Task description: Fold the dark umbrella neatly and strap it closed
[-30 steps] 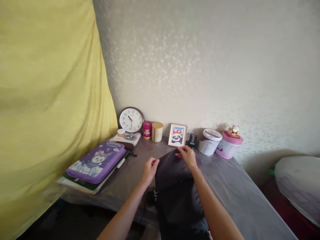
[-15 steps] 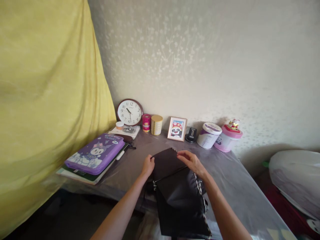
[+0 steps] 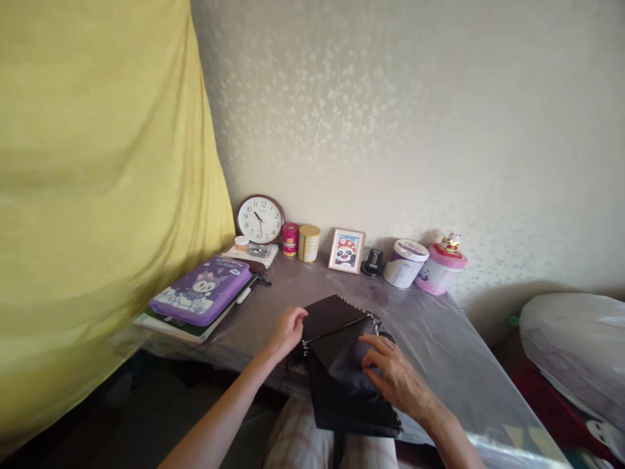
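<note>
A folded piece of black cloth [image 3: 342, 378] with a black-and-white patterned trim lies at the table's near edge and hangs over my lap; its exact kind is not clear. Across its upper part runs a thin dark seam or edge. My left hand [image 3: 289, 332] is at its upper left corner, with curled fingers closed at the edge; the thumb is partly hidden. Over the right half of the cloth, my right hand [image 3: 390, 371] is open, its fingers bent and apart, with nothing between them.
On the left a purple zip case [image 3: 202, 290] lies on books. Along the wall stand a clock [image 3: 260, 219], a pink tin [image 3: 290, 240], a yellow-lidded can [image 3: 309, 243], a picture frame [image 3: 346, 251] and two tubs [image 3: 405, 264]. A yellow curtain [image 3: 107, 163] hangs left.
My right hand has left the cloth's upper right edge and moved down over its middle. The upper part lies flatter, and the cloth's lower end sits higher in view. My left hand stays near the corner.
</note>
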`<state>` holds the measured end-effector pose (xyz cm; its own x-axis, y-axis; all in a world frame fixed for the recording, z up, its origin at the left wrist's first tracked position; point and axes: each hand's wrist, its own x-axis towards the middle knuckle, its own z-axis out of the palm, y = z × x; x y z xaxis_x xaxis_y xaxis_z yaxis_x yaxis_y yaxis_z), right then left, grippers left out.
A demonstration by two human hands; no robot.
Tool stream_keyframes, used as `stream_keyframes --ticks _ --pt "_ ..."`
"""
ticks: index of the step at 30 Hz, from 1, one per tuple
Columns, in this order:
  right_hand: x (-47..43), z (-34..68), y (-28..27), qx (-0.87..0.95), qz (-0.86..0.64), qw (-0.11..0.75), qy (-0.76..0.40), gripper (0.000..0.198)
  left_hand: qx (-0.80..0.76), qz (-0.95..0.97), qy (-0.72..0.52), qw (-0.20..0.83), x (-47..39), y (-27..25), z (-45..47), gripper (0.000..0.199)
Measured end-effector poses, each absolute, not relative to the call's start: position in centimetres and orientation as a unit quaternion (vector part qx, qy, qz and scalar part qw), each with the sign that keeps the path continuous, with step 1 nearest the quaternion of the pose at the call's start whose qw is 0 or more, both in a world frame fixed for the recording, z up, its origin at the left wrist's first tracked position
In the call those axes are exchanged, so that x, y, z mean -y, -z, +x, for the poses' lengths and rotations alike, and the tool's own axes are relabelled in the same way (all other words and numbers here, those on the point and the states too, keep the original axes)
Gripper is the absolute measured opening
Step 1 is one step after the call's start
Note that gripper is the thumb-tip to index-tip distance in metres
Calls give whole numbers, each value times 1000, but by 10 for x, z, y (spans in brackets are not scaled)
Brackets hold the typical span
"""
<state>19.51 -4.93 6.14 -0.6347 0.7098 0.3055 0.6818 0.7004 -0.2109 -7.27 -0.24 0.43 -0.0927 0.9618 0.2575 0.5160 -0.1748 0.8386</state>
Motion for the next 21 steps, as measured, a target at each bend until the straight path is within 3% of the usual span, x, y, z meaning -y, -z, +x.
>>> stream_keyframes --ticks 6,17,19,21 --pt "49 186 -93 906 -349 239 26 11 -466 715 -449 263 54 -28 -64 45" --pt "24 164 -118 907 -340 232 88 11 -471 710 -500 156 57 -33 -40 10" --pt "19 170 -116 901 -354 237 78 9 -483 700 -503 151 51 -31 -39 15" --pt "14 181 -112 892 -379 238 60 21 -495 687 -510 153 47 -31 -40 18"
